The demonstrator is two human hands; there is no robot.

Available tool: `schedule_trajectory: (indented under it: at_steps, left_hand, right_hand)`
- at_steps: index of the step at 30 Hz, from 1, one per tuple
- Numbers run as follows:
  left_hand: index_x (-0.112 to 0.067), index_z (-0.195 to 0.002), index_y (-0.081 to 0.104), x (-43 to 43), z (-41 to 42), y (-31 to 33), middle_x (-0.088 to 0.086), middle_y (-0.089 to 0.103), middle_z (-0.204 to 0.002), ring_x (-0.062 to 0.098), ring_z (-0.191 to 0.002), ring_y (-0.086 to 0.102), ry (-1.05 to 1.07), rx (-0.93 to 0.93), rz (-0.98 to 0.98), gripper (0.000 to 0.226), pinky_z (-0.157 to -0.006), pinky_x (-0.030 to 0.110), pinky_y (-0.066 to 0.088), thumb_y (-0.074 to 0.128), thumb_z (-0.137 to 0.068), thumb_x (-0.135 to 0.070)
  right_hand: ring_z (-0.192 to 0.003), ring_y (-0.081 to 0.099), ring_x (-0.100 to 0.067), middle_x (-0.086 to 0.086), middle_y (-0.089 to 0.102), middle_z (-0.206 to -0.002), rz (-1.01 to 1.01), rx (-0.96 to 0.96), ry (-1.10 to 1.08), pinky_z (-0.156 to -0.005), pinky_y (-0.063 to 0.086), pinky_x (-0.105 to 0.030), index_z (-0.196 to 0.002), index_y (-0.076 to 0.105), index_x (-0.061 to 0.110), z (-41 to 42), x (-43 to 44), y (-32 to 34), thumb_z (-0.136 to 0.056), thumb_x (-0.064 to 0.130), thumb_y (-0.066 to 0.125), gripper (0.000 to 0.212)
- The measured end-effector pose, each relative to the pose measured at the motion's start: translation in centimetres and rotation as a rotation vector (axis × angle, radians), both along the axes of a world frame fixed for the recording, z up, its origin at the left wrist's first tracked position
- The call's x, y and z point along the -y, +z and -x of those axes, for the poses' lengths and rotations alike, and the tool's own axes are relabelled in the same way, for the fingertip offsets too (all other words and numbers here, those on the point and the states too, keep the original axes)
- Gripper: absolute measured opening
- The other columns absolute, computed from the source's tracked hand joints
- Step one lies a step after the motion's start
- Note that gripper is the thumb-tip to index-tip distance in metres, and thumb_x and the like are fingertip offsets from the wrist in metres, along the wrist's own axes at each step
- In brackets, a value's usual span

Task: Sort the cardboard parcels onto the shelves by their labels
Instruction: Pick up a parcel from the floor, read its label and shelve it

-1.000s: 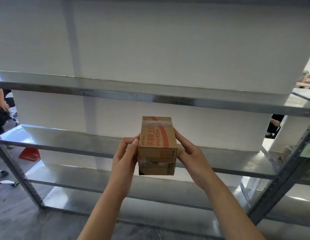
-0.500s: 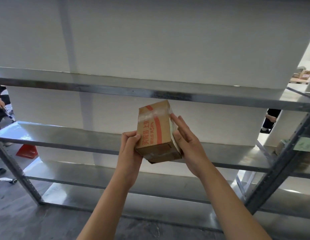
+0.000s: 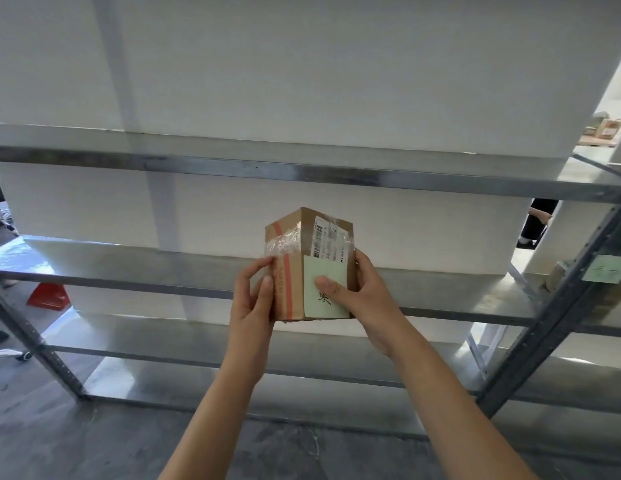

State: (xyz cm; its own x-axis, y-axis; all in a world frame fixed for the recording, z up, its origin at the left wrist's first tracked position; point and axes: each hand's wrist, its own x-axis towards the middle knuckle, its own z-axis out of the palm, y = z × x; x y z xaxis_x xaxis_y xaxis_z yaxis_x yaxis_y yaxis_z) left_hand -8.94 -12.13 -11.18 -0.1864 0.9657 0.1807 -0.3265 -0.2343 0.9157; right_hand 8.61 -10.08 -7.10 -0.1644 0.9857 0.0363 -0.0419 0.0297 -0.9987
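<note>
A small cardboard parcel (image 3: 295,258) with a red stripe, clear tape, a barcode label and a pale green handwritten note is held in the air in front of the metal shelf unit (image 3: 337,174). My left hand (image 3: 253,306) grips its left side. My right hand (image 3: 368,292) grips its right side, with the thumb pressed on the green note. The note's face is turned toward me. The parcel hangs at the level of the middle shelf (image 3: 129,275), nearer to me than its front edge.
A green label (image 3: 605,269) is stuck on the right upright post (image 3: 558,306). White panels back the shelves. A red object (image 3: 47,296) lies on the floor at left. Other people stand at the far left and far right. Cardboard boxes (image 3: 607,128) sit at the upper right.
Both hands have rotated the parcel, so the face with the barcode label and green note now faces me instead of the red-striped side. The parcel stayed in front of the middle shelf.
</note>
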Motion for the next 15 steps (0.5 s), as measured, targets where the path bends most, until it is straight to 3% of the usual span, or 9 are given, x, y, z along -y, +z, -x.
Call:
schedule_trajectory:
  at_steps: [4, 7, 9, 12, 15]
  left_hand:
    - [-0.030, -0.126, 0.063, -0.1, -0.3, -0.1, 0.002, 0.073, -0.118, 0.028, -0.111, 0.070, 0.091, -0.136, -0.031, 0.027, -0.081, 0.037, 0.063, 0.049, -0.105, -0.022]
    - [-0.027, -0.133, 0.062, 0.2, -0.7, 0.3, -0.001, 0.073, -0.119, 0.015, -0.106, 0.072, 0.078, -0.182, -0.013, 0.041, -0.075, 0.021, 0.060, 0.058, -0.094, -0.037]
    - [-0.029, -0.139, 0.058, 0.3, -0.7, 0.4, 0.000, 0.070, -0.127, 0.010, -0.108, 0.072, 0.038, -0.204, 0.004, 0.057, -0.077, 0.020, 0.060, 0.061, -0.085, -0.047]
    - [-0.042, -0.145, 0.049, 0.2, -0.3, 0.3, -0.007, 0.061, -0.140, 0.008, -0.120, 0.066, -0.041, -0.237, 0.026, 0.064, -0.081, 0.018, 0.059, 0.068, -0.086, -0.057]
    - [-0.051, -0.149, 0.037, 0.1, 0.5, 0.0, -0.019, 0.040, -0.156, 0.008, -0.138, 0.049, -0.098, -0.357, 0.017, 0.087, -0.097, 0.026, 0.056, 0.070, -0.071, -0.067]
  right_hand:
    - [-0.114, 0.067, -0.011, 0.008, 0.065, -0.129, -0.022, 0.018, -0.041, -0.083, 0.062, -0.030, -0.141, 0.042, 0.035, 0.1, 0.1, -0.3, -0.062, 0.045, 0.085, 0.090]
    - [-0.110, 0.069, -0.008, 0.010, 0.067, -0.127, -0.030, 0.000, -0.068, -0.078, 0.062, -0.025, -0.139, 0.044, 0.035, 0.4, 0.0, -0.6, -0.066, 0.043, 0.083, 0.084]
    - [-0.110, 0.069, -0.008, 0.012, 0.067, -0.126, -0.038, 0.003, -0.087, -0.080, 0.062, -0.027, -0.139, 0.044, 0.035, 0.5, -0.1, -0.7, -0.073, 0.040, 0.081, 0.075]
    - [-0.110, 0.068, -0.005, 0.014, 0.066, -0.126, -0.042, 0.008, -0.112, -0.087, 0.062, -0.031, -0.136, 0.046, 0.036, 0.5, -0.2, -1.0, -0.088, 0.037, 0.071, 0.055]
    - [-0.114, 0.067, -0.007, 0.011, 0.064, -0.131, 0.005, -0.009, -0.099, -0.093, 0.060, -0.037, -0.133, 0.047, 0.034, 0.3, -0.5, -1.4, -0.093, 0.043, 0.063, 0.044]
